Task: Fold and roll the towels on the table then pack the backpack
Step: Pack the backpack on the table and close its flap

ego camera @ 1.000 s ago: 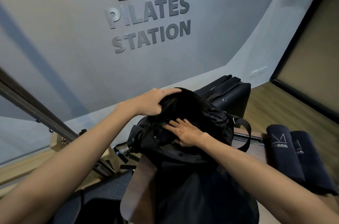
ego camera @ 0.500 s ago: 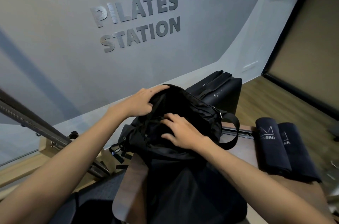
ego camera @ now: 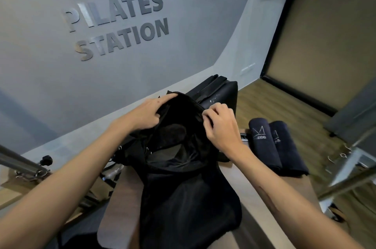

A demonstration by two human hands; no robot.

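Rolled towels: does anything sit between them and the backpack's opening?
Nothing visible does. The two rolled towels lie on the table right of the black backpack. The left hand and right hand hold its mouth open; only the right forearm crosses that gap.

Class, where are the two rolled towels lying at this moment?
In the head view, the rolled towels lie side by side on the table, right of the backpack, just beyond the right hand.
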